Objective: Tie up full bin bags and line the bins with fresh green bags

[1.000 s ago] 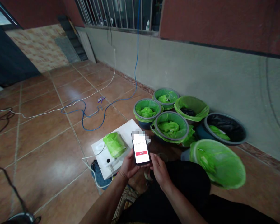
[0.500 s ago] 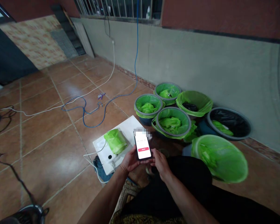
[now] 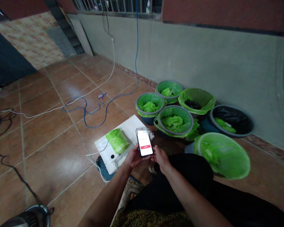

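Observation:
A smartphone (image 3: 145,142) with a bright white screen and a red button is held in front of me, its top blurred out. My left hand (image 3: 133,157) grips its lower left side, fingers curled beneath. At the lower right corner my right hand (image 3: 161,159) also closes on the phone, with some fingertips hidden. Just beyond the left hand, a bright green folded plastic bundle (image 3: 117,140) lies on a white board (image 3: 130,126) resting low over the floor.
To the right stand several buckets lined with bags, including a green-lined bucket (image 3: 176,121) and a black-lined bucket (image 3: 232,121). A blue cable (image 3: 106,115) and a white cable (image 3: 49,111) cross the tiled floor. A grey wall (image 3: 203,56) runs behind.
The view has shifted slightly, so the buckets and board sit a little higher in it. Both hands stay at the phone.

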A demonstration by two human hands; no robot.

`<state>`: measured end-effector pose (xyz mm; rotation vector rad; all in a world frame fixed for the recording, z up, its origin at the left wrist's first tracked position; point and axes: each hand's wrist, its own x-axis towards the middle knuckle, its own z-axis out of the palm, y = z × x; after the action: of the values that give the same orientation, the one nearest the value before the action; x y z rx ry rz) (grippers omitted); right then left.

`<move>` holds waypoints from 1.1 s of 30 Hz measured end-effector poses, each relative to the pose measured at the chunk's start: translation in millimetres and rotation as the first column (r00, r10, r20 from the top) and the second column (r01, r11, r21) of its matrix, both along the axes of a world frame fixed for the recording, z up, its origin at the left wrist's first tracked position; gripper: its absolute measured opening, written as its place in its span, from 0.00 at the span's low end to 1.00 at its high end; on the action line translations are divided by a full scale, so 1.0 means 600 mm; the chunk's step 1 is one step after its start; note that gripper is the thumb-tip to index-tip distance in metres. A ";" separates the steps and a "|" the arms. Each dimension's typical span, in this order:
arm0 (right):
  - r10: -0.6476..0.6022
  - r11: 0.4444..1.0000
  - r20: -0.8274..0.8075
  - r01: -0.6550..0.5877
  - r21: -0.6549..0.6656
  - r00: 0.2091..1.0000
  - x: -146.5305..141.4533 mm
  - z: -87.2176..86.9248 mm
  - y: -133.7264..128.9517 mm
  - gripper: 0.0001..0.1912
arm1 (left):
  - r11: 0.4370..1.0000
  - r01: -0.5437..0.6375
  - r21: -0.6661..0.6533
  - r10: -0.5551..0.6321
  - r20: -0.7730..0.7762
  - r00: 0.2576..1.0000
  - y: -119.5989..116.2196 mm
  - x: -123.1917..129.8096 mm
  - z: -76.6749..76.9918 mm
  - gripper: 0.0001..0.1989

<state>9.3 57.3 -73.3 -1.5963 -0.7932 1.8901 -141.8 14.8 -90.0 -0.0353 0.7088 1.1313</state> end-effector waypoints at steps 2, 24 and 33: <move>0.001 1.000 0.001 -0.001 -0.006 1.000 -0.003 -0.002 0.002 0.20 | 0.999 -0.016 -0.027 0.016 -0.002 1.000 0.003 0.000 0.000 0.25; 0.006 0.994 0.017 -0.004 -0.105 1.000 -0.021 -0.019 0.019 0.22 | 0.976 -0.121 -0.181 0.111 -0.063 0.992 0.007 -0.007 0.041 0.30; 0.040 0.994 0.065 -0.033 -0.100 0.997 -0.042 -0.047 0.016 0.29 | 0.868 -0.340 -0.361 0.217 -0.338 0.916 -0.058 0.016 0.044 0.24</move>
<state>-16.1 67.1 -101.4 -1.7246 -0.7728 1.9372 -132.3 -20.3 -63.9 -0.3522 1.2313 1.2602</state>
